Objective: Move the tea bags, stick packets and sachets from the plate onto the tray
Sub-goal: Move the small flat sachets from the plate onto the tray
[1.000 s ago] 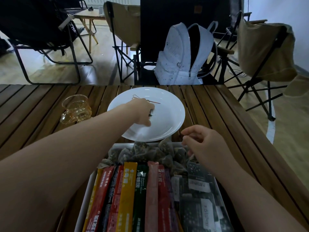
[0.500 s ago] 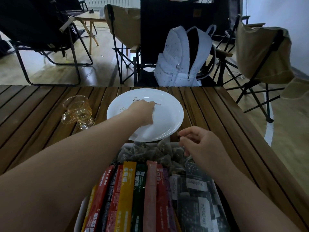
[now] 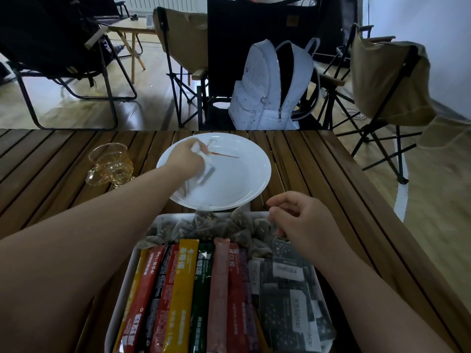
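Gripping a pale, blurred packet (image 3: 207, 166) above the left part of the round white ceramic plate (image 3: 244, 189), the person's left hand (image 3: 187, 159) has its fingers curled round it (the blur hides whether it is a tea bag or a sachet). A thin red-orange string (image 3: 225, 155) lies on the plate's far half, just beside that hand. On the near side of the plate, almost touching its rim, sits a white rectangular tray (image 3: 113, 335) on the slatted brown wooden table (image 3: 318, 174). The end of the tray nearest the plate holds a heap of translucent pyramid tea bags (image 3: 204, 225); behind them lie colourful stick packets (image 3: 183, 289) side by side and dark printed sachets (image 3: 288, 296). The right hand (image 3: 298, 220) hovers near the plate's near-right rim, fingers curled; whether it pinches anything cannot be told. An amber glass cup (image 3: 109, 161) stands left of the plate.
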